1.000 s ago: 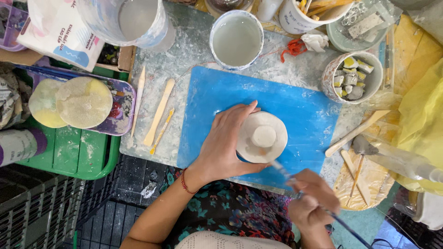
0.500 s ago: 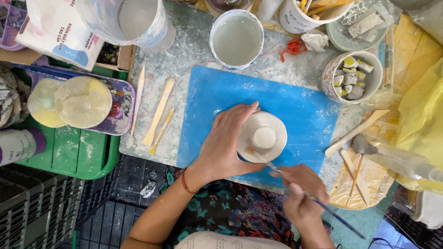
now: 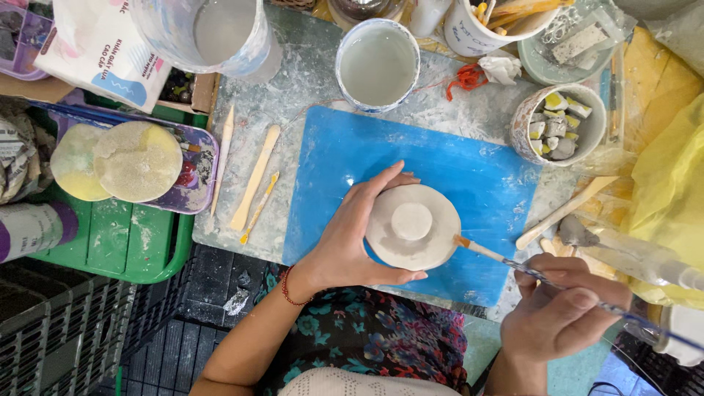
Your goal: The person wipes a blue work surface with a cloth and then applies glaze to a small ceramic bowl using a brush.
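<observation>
My left hand (image 3: 350,238) cups a pale round clay piece (image 3: 413,226), turned upside down so its small foot ring faces up, over a blue mat (image 3: 411,158). In my right hand (image 3: 565,308) is a thin paintbrush (image 3: 506,258) with a blue handle. Its tip touches the right rim of the clay piece.
A white cup of cloudy water (image 3: 378,64) stands behind the mat. Wooden modelling tools (image 3: 253,180) lie to the left, more wooden sticks (image 3: 561,213) to the right. A bowl of sponge bits (image 3: 559,125), a purple tray with two round discs (image 3: 136,161), a green crate (image 3: 121,246) and yellow plastic (image 3: 671,183) surround the work area.
My right hand has shifted right and the brush tip has moved from the lower part of the clay piece to its right rim. The left hand has turned the piece slightly.
</observation>
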